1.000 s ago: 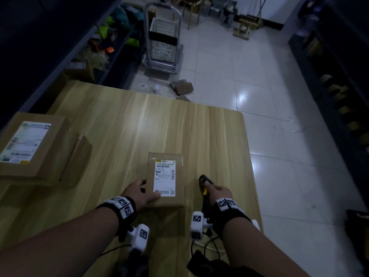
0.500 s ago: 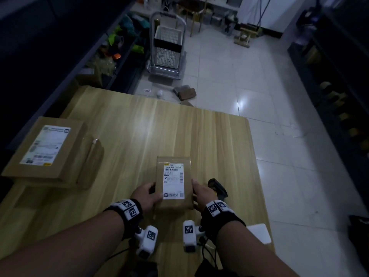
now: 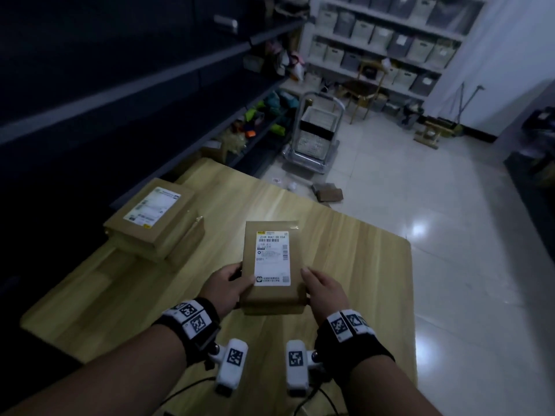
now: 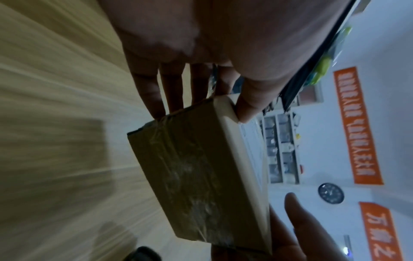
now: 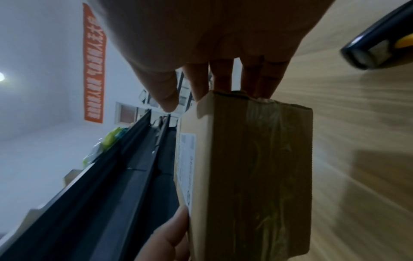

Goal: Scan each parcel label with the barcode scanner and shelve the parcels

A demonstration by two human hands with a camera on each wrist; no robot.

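Observation:
A small brown parcel (image 3: 271,265) with a white label facing up is lifted a little above the wooden table (image 3: 360,265). My left hand (image 3: 231,285) grips its near left corner, thumb on the label side and fingers underneath. My right hand (image 3: 322,288) holds the near right corner the same way. The left wrist view shows the parcel's taped underside (image 4: 196,173), and the right wrist view shows its taped side (image 5: 257,167). The dark barcode scanner (image 5: 380,51) lies on the table, right of my right hand. A larger labelled parcel (image 3: 153,217) sits stacked on another box at the table's left.
Dark shelving (image 3: 180,85) runs along the left of the table. A trolley carrying a basket (image 3: 315,136) and cardboard scraps (image 3: 329,192) are on the tiled floor beyond the table. Shelves of grey bins (image 3: 390,40) line the back wall. The table's right edge (image 3: 410,295) borders open floor.
My right hand let go of the scanner and moved onto the small parcel. Both hands then raised the parcel off the table. The head view tilted up.

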